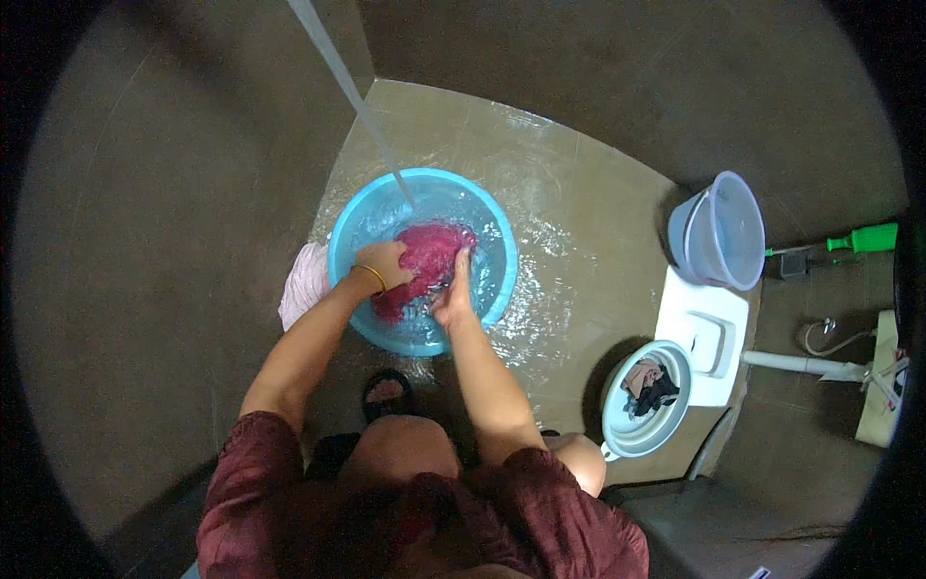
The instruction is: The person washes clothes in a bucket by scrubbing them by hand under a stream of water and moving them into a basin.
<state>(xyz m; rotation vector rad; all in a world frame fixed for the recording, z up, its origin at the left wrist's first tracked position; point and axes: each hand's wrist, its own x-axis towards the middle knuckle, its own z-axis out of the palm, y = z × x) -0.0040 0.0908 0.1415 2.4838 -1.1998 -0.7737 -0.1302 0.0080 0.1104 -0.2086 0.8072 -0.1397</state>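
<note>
A round blue plastic basin (506,286) full of water stands on the wet floor in front of me. Dark pink cloth (434,250) lies in its water. A stream of water (362,108) falls into the basin from the upper left. My left hand (385,266), with a yellow bangle at the wrist, is at the left side of the cloth, its fingertips hidden in the folds. At the cloth's right edge is my right hand (456,289), partly in the water, thumb and fingers apart; whether it grips the cloth is unclear. A pale pink cloth (305,282) lies against the basin's left side.
A translucent bucket (738,231) stands at the right, beside a white squat toilet pan (734,318). Nearer me is a pale tub (684,416) with dark and beige cloths in it. Walls rise behind and left of the basin. A green-handled brush (864,239) is at the far right.
</note>
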